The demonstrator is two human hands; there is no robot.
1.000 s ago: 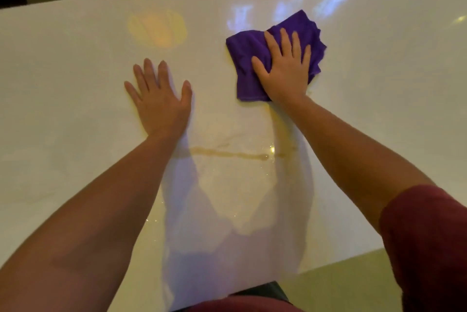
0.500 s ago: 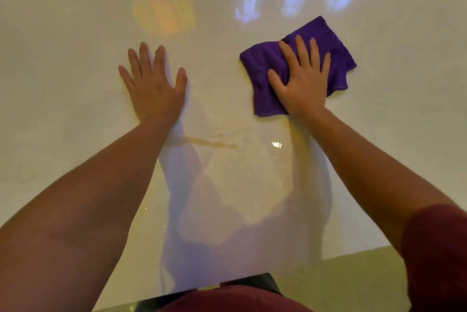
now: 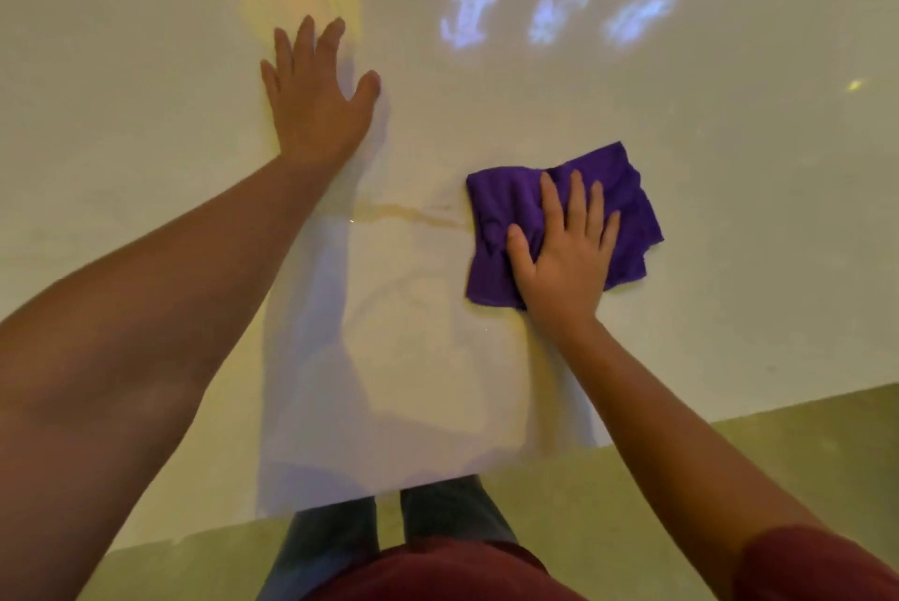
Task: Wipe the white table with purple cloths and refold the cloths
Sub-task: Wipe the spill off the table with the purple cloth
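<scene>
A crumpled purple cloth (image 3: 627, 192) lies on the glossy white table (image 3: 146, 138), right of centre. My right hand (image 3: 564, 260) presses flat on its near half, fingers spread, and covers much of it. My left hand (image 3: 316, 99) rests palm down on the bare table farther away and to the left, holding nothing. A thin yellowish wet streak (image 3: 404, 211) runs across the table between the two hands, and its right end reaches the cloth's left edge.
The table's front edge runs slantwise across the lower part of the view, with greenish floor (image 3: 729, 454) below it. My legs (image 3: 389, 527) stand right at that edge. Light reflections glare on the far tabletop.
My right hand has dragged the cloth toward me, down to the level of the streak. My left hand stays flat on the table. The view has tilted down, showing the front edge.
</scene>
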